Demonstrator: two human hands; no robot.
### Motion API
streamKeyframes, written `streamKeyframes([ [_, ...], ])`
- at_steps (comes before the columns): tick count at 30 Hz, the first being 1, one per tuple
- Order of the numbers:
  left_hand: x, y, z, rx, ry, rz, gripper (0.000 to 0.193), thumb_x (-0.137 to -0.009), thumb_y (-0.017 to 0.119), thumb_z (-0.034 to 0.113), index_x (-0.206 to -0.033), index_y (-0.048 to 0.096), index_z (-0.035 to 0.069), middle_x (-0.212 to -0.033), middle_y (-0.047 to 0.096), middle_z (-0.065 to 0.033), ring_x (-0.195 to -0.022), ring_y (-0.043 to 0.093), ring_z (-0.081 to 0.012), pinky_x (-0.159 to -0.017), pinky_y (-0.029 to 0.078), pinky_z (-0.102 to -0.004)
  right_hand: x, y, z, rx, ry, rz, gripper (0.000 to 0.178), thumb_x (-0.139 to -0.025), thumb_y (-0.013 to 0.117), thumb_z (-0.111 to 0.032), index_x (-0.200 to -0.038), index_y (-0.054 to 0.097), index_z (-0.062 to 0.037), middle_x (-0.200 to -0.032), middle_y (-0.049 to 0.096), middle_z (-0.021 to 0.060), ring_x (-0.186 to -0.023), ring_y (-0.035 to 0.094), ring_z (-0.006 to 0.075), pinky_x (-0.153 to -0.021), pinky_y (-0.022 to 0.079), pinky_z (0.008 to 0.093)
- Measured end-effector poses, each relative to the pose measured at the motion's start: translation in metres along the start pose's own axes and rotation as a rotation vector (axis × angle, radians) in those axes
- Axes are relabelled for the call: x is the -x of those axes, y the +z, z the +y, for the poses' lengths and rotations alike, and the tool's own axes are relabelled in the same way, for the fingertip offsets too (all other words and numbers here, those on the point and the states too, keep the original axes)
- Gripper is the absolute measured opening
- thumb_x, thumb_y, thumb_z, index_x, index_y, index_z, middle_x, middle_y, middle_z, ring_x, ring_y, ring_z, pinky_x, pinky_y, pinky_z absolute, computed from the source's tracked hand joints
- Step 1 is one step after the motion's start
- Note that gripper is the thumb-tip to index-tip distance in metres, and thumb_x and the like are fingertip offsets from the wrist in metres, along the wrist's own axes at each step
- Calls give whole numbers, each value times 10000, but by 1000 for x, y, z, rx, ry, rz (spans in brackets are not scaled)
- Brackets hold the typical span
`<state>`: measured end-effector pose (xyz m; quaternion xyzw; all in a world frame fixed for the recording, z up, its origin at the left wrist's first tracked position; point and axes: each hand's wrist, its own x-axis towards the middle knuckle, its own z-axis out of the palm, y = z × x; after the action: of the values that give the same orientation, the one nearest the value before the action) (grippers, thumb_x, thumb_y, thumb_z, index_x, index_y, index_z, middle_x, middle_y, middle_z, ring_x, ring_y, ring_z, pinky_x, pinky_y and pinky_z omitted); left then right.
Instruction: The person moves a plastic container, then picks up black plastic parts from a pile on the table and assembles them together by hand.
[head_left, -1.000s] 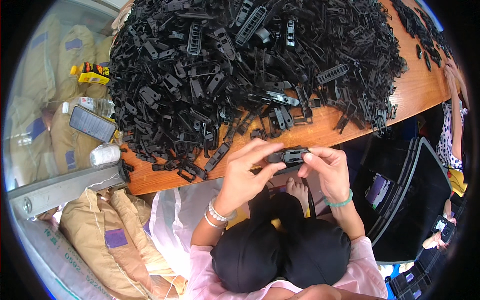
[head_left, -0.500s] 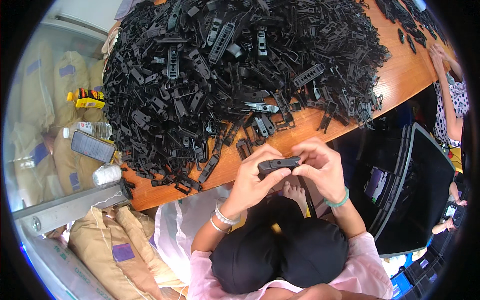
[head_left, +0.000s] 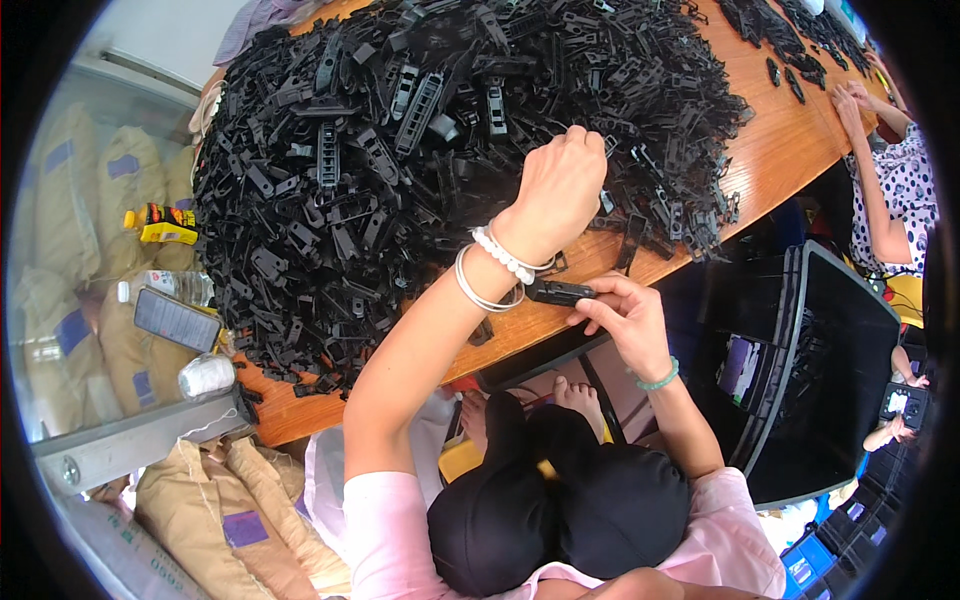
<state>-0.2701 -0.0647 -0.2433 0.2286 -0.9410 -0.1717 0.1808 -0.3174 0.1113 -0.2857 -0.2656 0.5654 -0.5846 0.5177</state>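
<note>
The right hand (head_left: 622, 310) pinches a black part (head_left: 560, 292) between thumb and fingers; the part is above the bench (head_left: 780, 150) near its front edge, just past the left wrist's bracelets (head_left: 497, 262). The left hand (head_left: 565, 185) stretches out over the pile (head_left: 300, 200) of black parts, its fingers drawn in close together; their tips are hidden, so I cannot tell whether they hold anything or touch the pile. The step in hand looks like a reach into the pile with one hand while the other minds the held part. The next move seems to call for a narrow, careful grip on one small piece among tangled neighbours, with the right fingers steady.
</note>
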Motion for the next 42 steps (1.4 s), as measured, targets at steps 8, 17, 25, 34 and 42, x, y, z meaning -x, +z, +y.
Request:
streamKeyframes([
  [8,72,-36,14,849,-469,61,297,-894,530,29,-1180,553,-48,-941,634,-76,-754,565,-106,-681,462,-239,5,-9,7,-60,-27,4,167,-828,622,28,-990,605,61,-861,675,115,-744,662,140,-600,513,220],
  [17,131,-45,25,973,-567,-278,397,-862,628,116,-1215,532,-40,-925,647,-113,-749,643,-157,-682,511,-264,19,3,-17,478,-560,66,224,-726,702,13,-944,651,20,-823,655,118,-654,636,177,-609,500,257],
  [25,154,-44,37,547,-241,-136,395,-789,663,74,-1141,515,-30,-846,619,-199,-710,623,-348,-615,486,-385,19,8,-27,561,-580,-49,402,-677,704,23,-1071,622,7,-986,622,170,-864,620,249,-723,488,296],
  [34,182,-42,41,686,-313,-129,314,-790,706,132,-1057,606,-2,-787,631,-123,-625,612,-207,-572,480,-298,29,1,-11,195,-87,-297,211,-753,673,30,-963,660,23,-825,625,97,-696,633,166,-589,491,259],
  [42,180,-50,14,133,-479,247,40,-803,649,32,-794,638,-6,-722,562,-90,-545,557,-188,-489,422,-294,27,12,-6,509,-259,-118,175,-761,670,10,-935,656,17,-822,595,101,-656,622,195,-567,488,285],
])
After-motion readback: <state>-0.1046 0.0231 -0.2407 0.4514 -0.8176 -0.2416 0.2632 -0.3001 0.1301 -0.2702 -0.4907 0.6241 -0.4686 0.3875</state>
